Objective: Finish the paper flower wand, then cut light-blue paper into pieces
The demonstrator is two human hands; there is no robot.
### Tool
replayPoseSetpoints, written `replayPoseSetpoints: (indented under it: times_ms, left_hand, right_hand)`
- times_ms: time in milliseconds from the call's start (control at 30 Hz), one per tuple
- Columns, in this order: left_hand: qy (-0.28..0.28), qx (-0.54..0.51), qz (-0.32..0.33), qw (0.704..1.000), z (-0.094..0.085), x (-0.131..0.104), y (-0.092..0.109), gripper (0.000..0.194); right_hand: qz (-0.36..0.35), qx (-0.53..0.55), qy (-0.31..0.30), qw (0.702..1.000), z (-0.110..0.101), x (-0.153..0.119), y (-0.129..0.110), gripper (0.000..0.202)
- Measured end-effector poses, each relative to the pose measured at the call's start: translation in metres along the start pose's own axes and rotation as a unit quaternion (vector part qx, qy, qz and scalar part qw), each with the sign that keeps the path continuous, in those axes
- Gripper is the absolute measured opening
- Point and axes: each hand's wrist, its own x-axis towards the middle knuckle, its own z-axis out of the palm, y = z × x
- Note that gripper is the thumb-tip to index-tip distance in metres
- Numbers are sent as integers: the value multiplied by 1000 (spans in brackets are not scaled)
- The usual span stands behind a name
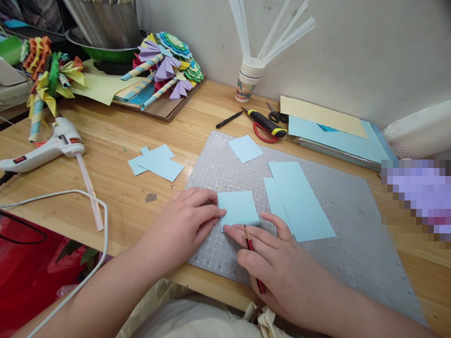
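A light blue paper square [238, 205] lies on the grey cutting mat [352, 197], its near edge slightly raised. My left hand [192, 216] is at the square's left edge, fingertips together and pressing the paper. My right hand [269, 253] touches the near edge with its fingertips and holds a red and black pencil [250, 244] between its fingers, tip pointing away from me. Just right of the square, a larger blue sheet [303, 202] overlaps a narrower strip [273, 197]. Another blue square [245, 149] sits at the mat's far edge.
Blue offcuts [160, 162] lie left of the mat, near a glue gun [59, 145] and white cable [105, 234]. Behind are a pen [229, 119], a cutter [268, 123], scissors [276, 114], a paper cup [246, 87], paper flowers [169, 61] and stacked sheets [334, 136].
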Motion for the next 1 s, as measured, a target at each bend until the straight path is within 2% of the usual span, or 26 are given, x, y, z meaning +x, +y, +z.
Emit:
replayPoseSetpoints:
  times_ms: [1000]
  left_hand:
    - [4, -11, -5, 1000, 1, 0, 1, 21]
  right_hand:
    - [-10, 9, -23, 1000, -1, 0, 2, 16]
